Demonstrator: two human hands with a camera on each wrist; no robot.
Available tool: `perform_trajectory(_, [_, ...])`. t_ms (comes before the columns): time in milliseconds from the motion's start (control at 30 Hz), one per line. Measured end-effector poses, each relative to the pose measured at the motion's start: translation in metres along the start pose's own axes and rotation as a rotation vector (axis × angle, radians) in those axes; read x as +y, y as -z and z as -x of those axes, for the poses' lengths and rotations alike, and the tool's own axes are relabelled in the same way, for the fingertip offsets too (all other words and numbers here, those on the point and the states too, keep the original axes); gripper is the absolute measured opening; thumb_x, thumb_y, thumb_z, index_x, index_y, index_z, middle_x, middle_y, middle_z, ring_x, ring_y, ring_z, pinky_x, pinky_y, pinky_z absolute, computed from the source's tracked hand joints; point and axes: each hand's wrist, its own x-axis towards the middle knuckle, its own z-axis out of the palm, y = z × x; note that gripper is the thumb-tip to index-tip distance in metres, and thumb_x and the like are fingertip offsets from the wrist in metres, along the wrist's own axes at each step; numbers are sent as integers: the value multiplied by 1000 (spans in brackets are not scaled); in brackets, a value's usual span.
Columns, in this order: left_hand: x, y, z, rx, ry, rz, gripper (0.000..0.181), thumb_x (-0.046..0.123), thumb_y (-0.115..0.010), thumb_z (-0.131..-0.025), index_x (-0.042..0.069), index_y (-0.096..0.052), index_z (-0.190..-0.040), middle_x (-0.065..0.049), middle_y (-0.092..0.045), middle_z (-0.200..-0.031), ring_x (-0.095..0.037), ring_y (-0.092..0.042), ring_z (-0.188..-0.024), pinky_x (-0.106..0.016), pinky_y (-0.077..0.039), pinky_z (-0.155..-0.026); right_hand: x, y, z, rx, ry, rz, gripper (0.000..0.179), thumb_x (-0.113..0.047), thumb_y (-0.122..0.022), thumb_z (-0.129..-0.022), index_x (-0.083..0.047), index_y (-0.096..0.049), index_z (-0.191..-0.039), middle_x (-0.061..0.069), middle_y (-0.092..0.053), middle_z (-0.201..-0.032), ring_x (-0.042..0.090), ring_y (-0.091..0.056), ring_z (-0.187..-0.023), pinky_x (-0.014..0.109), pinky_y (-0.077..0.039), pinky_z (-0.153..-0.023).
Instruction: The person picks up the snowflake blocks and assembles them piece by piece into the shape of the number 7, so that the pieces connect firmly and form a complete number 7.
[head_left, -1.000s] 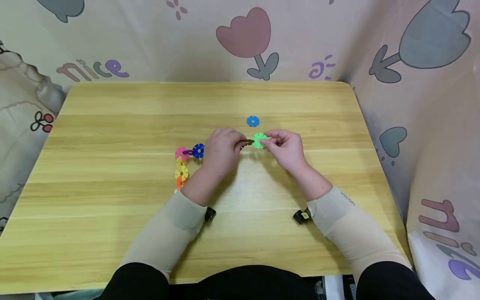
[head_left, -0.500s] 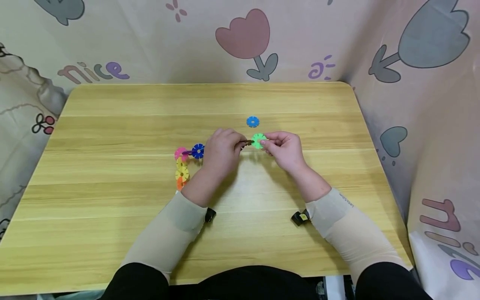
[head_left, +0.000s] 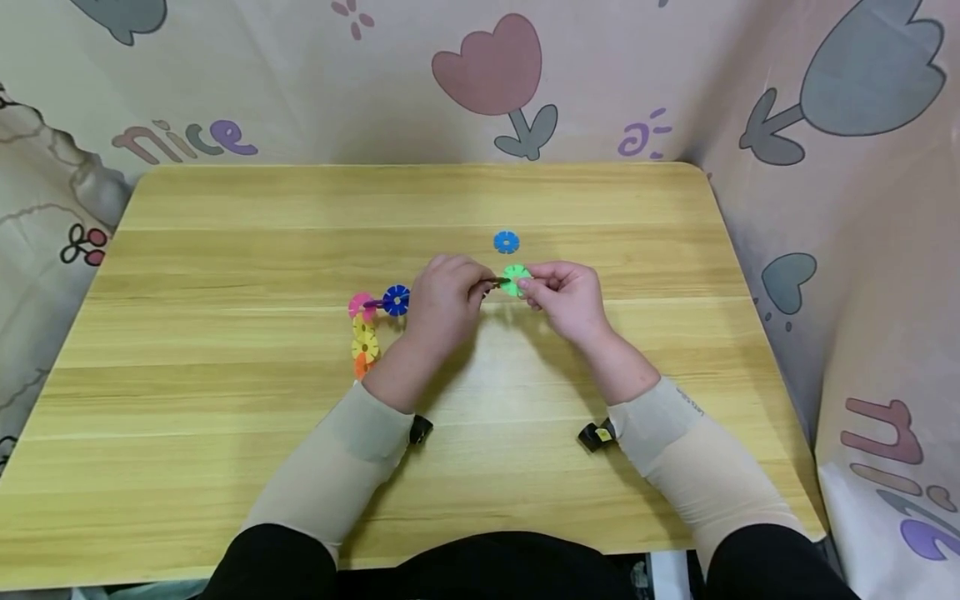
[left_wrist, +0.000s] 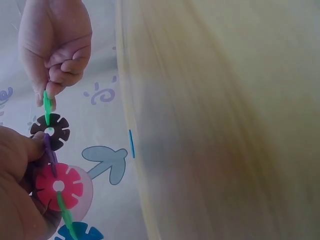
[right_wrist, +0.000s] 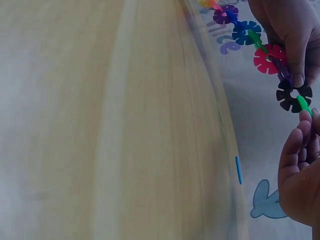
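Note:
A chain of slotted plastic snowflake discs runs across the table: pink, dark blue, yellow and orange discs show left of my left hand. That hand grips the chain, its thumb at the purple disc beside a dark brown disc. Between finger and thumb, my right hand pinches a light green disc. The green disc's edge meets the brown disc at its slots, the two set crosswise. My left hand hides part of the chain in the head view.
One loose blue disc lies flat on the wooden table, beyond the hands. Patterned cloth hangs behind the table and at both sides. Each wrist wears a small black camera, seen at the right wrist camera.
My right hand has shifted slightly left with the green disc, which now overlaps the brown disc a little more. My left hand has stayed nearly in place.

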Motion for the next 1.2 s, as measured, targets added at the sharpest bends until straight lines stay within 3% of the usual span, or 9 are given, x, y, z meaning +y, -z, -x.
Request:
perform_trajectory(300, [-3, 5, 0, -20, 31, -79, 13, 18, -71, -103, 15, -82, -110, -2, -77, -112, -25, -64, -106, -43, -45, -90, 1, -11, 0, 36, -84, -76, 21, 15, -71, -93, 22, -67, -113, -2, -75, -76, 9, -69, -63, 21, -58, -61])
perform_trajectory(467, [-9, 6, 2, -16, 35, -74, 13, 17, -71, -103, 12, -82, -109, -4, -77, -112, -27, -65, -107, -45, -49, -94, 4, -10, -11, 55, -132, -40, 20, 0, -68, -102, 18, -68, -111, 0, -71, -74, 11, -64, -62, 23, -57, -60])
perform_trajectory(633, [-12, 6, 2, -15, 28, -57, 12, 14, -72, -102, 10, -81, -108, -6, -77, -111, -28, -66, -106, -44, -52, -95, 11, -7, -34, 128, -138, 107, 24, -10, -67, -105, 12, -70, -113, 11, -70, -85, 21, -64, -73, 24, -55, -64])
perform_trajectory(833, [-12, 6, 2, -39, 46, -59, 13, 15, -71, -103, 11, -81, -110, -5, -77, -111, -26, -64, -104, -43, -52, -93, 16, -10, -61, 101, -110, 341, 23, -11, -72, -102, 8, -73, -117, 12, -69, -95, 16, -61, -84, 21, -51, -73])
perform_trajectory(1200, [-10, 5, -1, -88, 25, -89, 14, 18, -70, -104, 12, -80, -110, -4, -76, -112, -25, -64, -104, -41, -51, -94, 19, -17, -81, 77, -149, 484, 29, -15, -72, -102, 5, -71, -123, 9, -63, -96, 18, -56, -88, 27, -49, -77])
